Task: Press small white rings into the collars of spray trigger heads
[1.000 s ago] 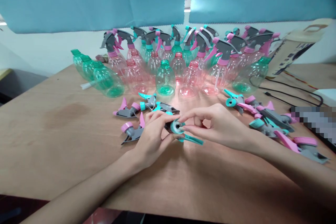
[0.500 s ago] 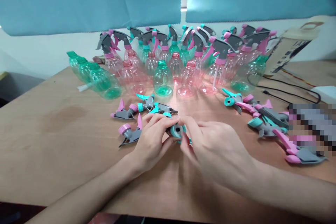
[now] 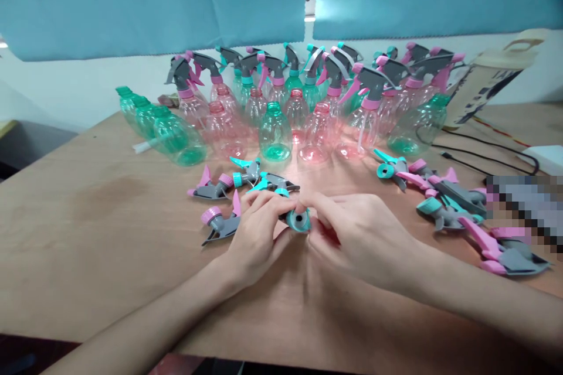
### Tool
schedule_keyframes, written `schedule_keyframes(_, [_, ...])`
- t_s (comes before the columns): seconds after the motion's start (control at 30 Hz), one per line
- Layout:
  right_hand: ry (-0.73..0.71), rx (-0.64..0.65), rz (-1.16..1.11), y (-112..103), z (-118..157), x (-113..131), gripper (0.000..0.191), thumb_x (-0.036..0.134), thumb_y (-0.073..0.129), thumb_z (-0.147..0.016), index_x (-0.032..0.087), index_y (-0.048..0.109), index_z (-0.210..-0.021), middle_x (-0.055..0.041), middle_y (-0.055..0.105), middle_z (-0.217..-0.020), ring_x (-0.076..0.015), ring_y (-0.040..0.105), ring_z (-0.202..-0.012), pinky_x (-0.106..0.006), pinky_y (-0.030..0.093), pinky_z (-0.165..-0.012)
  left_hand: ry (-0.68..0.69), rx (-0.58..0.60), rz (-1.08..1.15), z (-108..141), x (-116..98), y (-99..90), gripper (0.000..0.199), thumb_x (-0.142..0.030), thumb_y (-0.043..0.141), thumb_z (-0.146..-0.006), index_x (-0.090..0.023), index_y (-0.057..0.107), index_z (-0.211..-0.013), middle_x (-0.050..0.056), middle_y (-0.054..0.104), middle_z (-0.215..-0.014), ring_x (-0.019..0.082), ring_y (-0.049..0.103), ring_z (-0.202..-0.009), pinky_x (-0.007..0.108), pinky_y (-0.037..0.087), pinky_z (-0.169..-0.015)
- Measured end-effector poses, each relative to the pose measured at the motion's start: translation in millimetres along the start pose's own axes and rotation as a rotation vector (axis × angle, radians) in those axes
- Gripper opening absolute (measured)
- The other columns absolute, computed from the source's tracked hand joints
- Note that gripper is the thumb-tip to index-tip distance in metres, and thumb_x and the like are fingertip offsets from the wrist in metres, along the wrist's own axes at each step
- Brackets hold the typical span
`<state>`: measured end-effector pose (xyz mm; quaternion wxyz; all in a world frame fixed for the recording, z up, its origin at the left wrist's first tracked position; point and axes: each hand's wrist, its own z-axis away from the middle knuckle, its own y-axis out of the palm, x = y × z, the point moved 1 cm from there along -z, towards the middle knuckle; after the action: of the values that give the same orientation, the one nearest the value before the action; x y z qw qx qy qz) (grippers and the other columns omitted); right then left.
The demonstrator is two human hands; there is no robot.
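Note:
Between my hands, just above the table, is a grey spray head with a teal collar (image 3: 299,220); the collar's open underside faces me. My left hand (image 3: 260,229) is closed around its body from the left. The fingertips of my right hand (image 3: 347,228) are pinched at the right edge of the collar. Most of the spray head's body is hidden behind my fingers. Close by on the left lie a pink-collared spray head (image 3: 219,224), another pink one (image 3: 214,186) and a teal one (image 3: 247,172).
More loose spray heads (image 3: 448,211) lie on the right of the wooden table (image 3: 109,258). Open bottles (image 3: 275,132) and bottles with spray heads (image 3: 368,105) stand at the back. A cream tumbler (image 3: 488,79), black cable (image 3: 484,140) and blurred dark device (image 3: 528,199) are at the right.
My right hand's fingers have shifted around the teal collar, from in front of its right side to its upper right edge. The left hand keeps its hold.

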<state>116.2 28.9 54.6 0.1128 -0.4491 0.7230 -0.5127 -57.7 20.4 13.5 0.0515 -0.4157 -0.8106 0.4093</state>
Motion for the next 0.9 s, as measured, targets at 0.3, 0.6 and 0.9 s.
schedule_keyframes(0.3, [-0.044,-0.022,0.342,-7,4,11,0.011,0.008,0.049,-0.075,0.014,0.056,-0.068,-0.0009,0.05,-0.051,-0.0138,0.046,-0.046,-0.027,0.019,-0.044,0.037,-0.008,-0.003,-1,-3,-0.7,0.014,-0.026,0.049,-0.093,-0.019,0.049,-0.106,0.002,0.066,-0.091,0.017,0.057,-0.087,0.034,0.033,-0.084])
schedule_keyframes(0.6, [0.156,0.222,-0.331,-9,-4,-7,0.012,0.01,0.052,-0.073,0.017,0.059,-0.08,0.0083,0.044,-0.051,-0.0053,0.035,-0.044,-0.02,0.025,-0.047,0.011,0.014,0.039,1,-1,-1.1,0.02,-0.022,0.052,-0.091,-0.02,0.048,-0.111,0.001,0.066,-0.091,0.017,0.056,-0.088,0.035,0.033,-0.085])
schedule_keyframes(0.9, [0.133,0.172,-0.236,-12,-2,3,0.012,0.02,0.053,-0.078,0.014,0.063,-0.079,0.0046,0.048,-0.055,-0.0079,0.038,-0.048,-0.025,0.025,-0.05,-0.047,0.008,-0.024,0,2,-2.0,0.025,-0.016,0.05,-0.089,-0.019,0.048,-0.113,0.003,0.063,-0.091,0.018,0.057,-0.087,0.036,0.036,-0.084])
